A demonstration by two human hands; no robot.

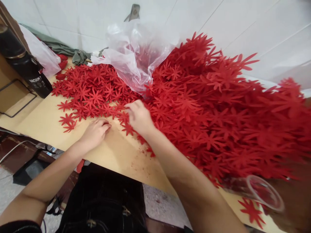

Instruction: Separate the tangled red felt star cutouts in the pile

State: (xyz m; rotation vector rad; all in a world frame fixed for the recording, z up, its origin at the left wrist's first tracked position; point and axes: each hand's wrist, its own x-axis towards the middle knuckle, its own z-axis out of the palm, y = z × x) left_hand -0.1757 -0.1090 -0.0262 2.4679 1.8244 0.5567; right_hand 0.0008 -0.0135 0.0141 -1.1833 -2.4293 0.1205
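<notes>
Bright, even light is falling from above, washing the white tiled wall (255,29) and putting soft glare on the clear plastic bag (136,51). The hands are casting only faint shadows on the tan tabletop (116,152). The wide lens is bending the edges, and the red cut-out flowers (279,129) at right are smearing out of focus.
</notes>
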